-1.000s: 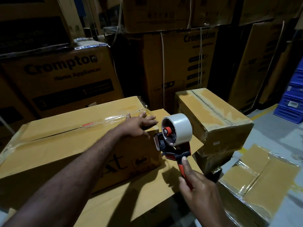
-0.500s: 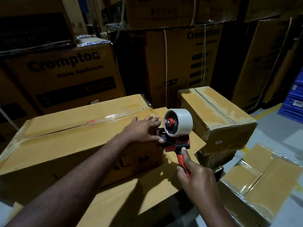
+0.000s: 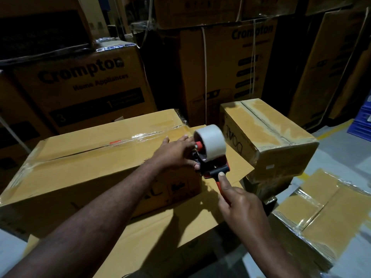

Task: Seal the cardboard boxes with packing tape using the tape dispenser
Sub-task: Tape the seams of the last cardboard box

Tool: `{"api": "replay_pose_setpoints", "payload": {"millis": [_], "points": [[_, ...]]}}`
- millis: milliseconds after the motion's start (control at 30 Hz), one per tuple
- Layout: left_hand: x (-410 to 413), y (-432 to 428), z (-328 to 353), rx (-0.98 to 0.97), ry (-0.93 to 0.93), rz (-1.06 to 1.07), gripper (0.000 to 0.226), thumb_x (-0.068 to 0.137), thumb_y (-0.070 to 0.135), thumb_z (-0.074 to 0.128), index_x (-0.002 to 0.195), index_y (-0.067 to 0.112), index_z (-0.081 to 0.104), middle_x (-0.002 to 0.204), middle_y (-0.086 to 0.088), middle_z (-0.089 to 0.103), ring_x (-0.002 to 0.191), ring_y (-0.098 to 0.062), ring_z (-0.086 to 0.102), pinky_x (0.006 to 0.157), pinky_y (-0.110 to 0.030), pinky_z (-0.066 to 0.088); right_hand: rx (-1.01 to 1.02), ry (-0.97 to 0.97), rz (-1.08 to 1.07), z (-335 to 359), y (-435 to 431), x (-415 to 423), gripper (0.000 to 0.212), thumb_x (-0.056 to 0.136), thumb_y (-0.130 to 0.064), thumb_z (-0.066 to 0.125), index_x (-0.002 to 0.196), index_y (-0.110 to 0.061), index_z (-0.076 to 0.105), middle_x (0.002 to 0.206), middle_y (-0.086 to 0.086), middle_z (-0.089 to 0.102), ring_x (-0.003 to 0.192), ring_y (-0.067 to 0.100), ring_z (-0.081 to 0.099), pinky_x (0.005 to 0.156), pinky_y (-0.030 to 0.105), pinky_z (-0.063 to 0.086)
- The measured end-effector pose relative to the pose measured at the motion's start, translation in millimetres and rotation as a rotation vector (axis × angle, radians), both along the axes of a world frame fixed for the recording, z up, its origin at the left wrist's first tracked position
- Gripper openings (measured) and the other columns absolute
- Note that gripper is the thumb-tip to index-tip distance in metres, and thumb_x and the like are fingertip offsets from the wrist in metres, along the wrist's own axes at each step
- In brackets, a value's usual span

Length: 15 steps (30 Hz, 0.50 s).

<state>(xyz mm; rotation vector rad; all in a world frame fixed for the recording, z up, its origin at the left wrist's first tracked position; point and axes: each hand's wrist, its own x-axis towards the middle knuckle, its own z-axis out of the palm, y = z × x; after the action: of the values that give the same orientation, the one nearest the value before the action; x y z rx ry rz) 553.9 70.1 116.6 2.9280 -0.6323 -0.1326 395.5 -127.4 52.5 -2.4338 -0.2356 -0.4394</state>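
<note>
Writing: "Crompton Home Appliances" is printed in black on the stacked carton [image 3: 80, 83] at left, above a dark band bearing a "3" and a "1"; "Crompton" also shows on the tall carton [image 3: 241, 63] behind. The lettering on the smaller box's side is too dim to read.
Tape dispenser [image 3: 210, 157]: black frame, red handle and red hub, carrying one pale roll of tape [image 3: 212, 141]; it is held upright against the right end of the large box [image 3: 90, 163].
Right hand [image 3: 241, 205]: fingers wrapped round the red handle, index finger stretched up to the black frame.
Left hand [image 3: 174, 153]: fingers nearly straight, pressed over the large box's top edge, touching the dispenser.
Large box: brown, with a glossy strip of clear tape along its top seam; it lies on a cardboard sheet [image 3: 180, 223].
Count: three plain brown boxes, namely the large one, a smaller box [image 3: 267, 137] to the right and a low box [image 3: 321, 217] near the floor; two Crompton cartons; one dispenser; two hands.
</note>
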Motion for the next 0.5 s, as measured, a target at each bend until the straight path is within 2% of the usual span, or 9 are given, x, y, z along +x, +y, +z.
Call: {"api": "replay_pose_setpoints", "payload": {"millis": [100,167,267,333,400,500], "points": [[1,1,-3,0.003,-0.038,0.015,0.081,0.080,0.052,0.077,0.150,0.029,0.042,0.165,0.003,0.028,0.148,-0.020,0.033,0.122,-0.063,0.004,-0.054,-0.020,0.027,3,-5,-1,0.071,0.092,-0.024,0.065,0.150,-0.030,0.023,0.092,0.000,0.067,0.076,0.015,0.061,0.070,0.034,0.058],[2,3,-4,-0.020,-0.023,0.007,0.088,0.075,0.058,0.076,0.151,0.032,0.040,0.166,0.005,0.023,0.151,-0.019,0.025,0.121,-0.063,0.003,0.019,0.021,0.012,7,-6,-1,0.065,0.094,-0.026,0.064,0.150,-0.032,0.030,0.089,-0.004,0.067,0.076,0.009,0.060,0.069,0.027,0.055],[3,5,-2,-0.025,-0.005,-0.008,0.101,0.069,0.068,0.071,0.155,0.034,0.032,0.166,0.011,0.016,0.154,-0.015,0.012,0.121,-0.063,0.002,0.239,0.219,-0.061,8,-7,-1,0.059,0.094,-0.033,0.062,0.146,-0.037,0.034,0.078,-0.010,0.064,0.066,0.002,0.057,0.057,0.017,0.048],[5,6,-3,-0.008,-0.013,-0.024,0.100,0.072,0.064,0.072,0.157,0.034,0.029,0.166,0.012,0.014,0.154,-0.013,0.010,0.121,-0.064,0.004,0.302,0.292,-0.058,3,-3,-6,0.057,0.094,-0.036,0.062,0.145,-0.037,0.039,0.090,-0.007,0.069,0.069,0.003,0.061,0.057,0.016,0.050],[8,6,-2,0.008,0.020,-0.042,0.099,0.075,0.060,0.074,0.158,0.036,0.025,0.167,0.012,0.011,0.154,-0.013,0.008,0.121,-0.063,0.003,0.294,0.325,-0.054,-2,1,-12,0.056,0.094,-0.035,0.063,0.145,-0.036,0.040,0.102,-0.004,0.071,0.071,0.002,0.062,0.056,0.011,0.048],[9,7,3,0.041,0.059,-0.044,0.089,0.087,0.054,0.069,0.159,0.034,0.021,0.167,0.013,0.008,0.155,-0.013,0.005,0.121,-0.061,0.001,0.354,0.319,-0.090,-3,-1,-12,0.056,0.093,-0.032,0.065,0.143,-0.036,0.042,0.104,-0.009,0.070,0.071,0.001,0.063,0.053,0.007,0.044]]}}
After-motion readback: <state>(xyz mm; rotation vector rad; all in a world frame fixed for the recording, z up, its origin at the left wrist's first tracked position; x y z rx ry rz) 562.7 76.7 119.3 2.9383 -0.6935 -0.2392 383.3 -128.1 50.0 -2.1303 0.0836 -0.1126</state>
